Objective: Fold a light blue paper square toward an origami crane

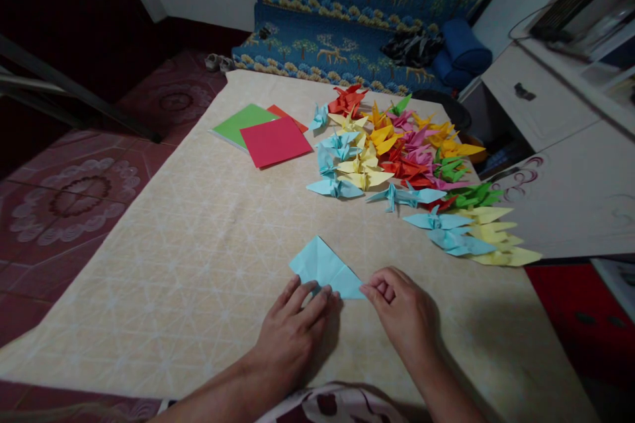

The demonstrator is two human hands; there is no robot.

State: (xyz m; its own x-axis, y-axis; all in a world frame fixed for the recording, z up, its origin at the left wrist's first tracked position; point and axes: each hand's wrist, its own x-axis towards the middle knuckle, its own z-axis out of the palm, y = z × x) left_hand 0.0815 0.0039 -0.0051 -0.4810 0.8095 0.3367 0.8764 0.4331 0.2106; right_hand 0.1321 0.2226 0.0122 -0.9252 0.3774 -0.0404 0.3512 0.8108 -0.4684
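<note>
A light blue sheet of origami paper point(325, 264), folded to a roughly triangular shape with crease lines, lies flat on the table in front of me. My left hand point(300, 320) rests on its lower left edge, fingers stretched out and apart. At the paper's right corner, my right hand point(401, 304) pinches the tip between thumb and forefinger, the other fingers curled in. Part of the lower edge is hidden under the left fingers.
Many folded paper cranes point(364, 178) in several colours crowd the table's far right. Square paper sheets point(278, 142), pink, green and red, are stacked farther left. The patterned tablecloth point(198, 244) covers the table. A blue sofa point(317, 46) stands behind, a white cabinet point(570, 165) at right.
</note>
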